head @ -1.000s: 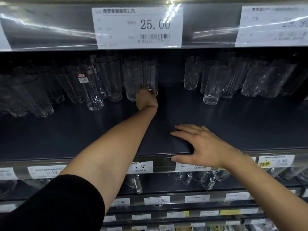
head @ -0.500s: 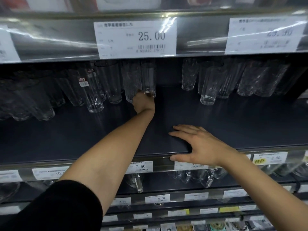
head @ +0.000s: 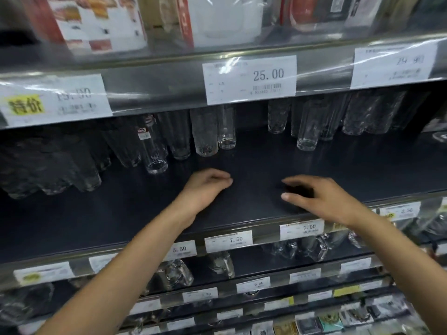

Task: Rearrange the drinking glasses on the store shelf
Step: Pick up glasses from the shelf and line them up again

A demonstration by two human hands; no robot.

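Observation:
Clear drinking glasses stand in rows at the back of a dark shelf (head: 254,165). A smooth tall glass (head: 227,131) stands beside a textured glass (head: 205,136) in the middle group. Further right stands another group, with a ribbed glass (head: 308,131) out in front. My left hand (head: 205,187) hovers over the bare shelf in front of the middle group, fingers loosely curled, holding nothing. My right hand (head: 316,197) hovers near the shelf's front edge, fingers bent and spread, also holding nothing.
A labelled tall glass (head: 154,151) and darker glasses (head: 55,170) fill the left of the shelf. The upper shelf edge carries a 25.00 price tag (head: 250,78). Glass mugs (head: 312,247) stand on the shelf below, behind price tags.
My left hand let go of the smooth tall glass at the back and drew back toward me. My right hand lifted off the shelf's front edge. The camera tilted up.

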